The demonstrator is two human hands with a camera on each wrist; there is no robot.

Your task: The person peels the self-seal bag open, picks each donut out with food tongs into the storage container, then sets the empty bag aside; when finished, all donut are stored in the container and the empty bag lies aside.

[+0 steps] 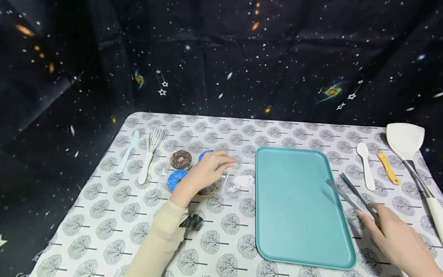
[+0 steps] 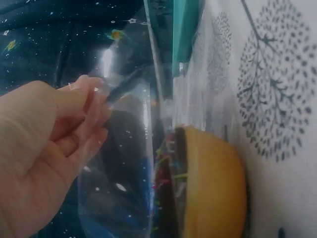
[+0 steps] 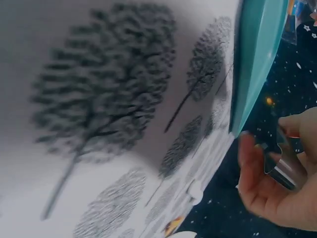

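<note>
My left hand [image 1: 207,171] pinches the edge of a clear plastic bag [image 1: 238,181] between thumb and fingers. Inside the bag lie several doughnuts: a brown one [image 1: 181,159] at the back left, a blue one [image 1: 175,179] in front of it, another blue one [image 1: 205,154] and a dark one [image 1: 207,190] partly covered by the hand. The left wrist view shows a doughnut's tan base [image 2: 213,183] and sprinkled dark top close up. My right hand [image 1: 398,234] grips metal tongs [image 1: 349,194], their spread tips over the right rim of a teal tray [image 1: 294,207].
Left of the doughnuts lie a white whisk [image 1: 149,154] and a pale blue knife [image 1: 128,152]. At the right are a white spoon [image 1: 365,165], a yellow-handled tool [image 1: 388,168] and a large white spatula [image 1: 405,140]. A tree-print cloth [image 1: 114,231] covers the table.
</note>
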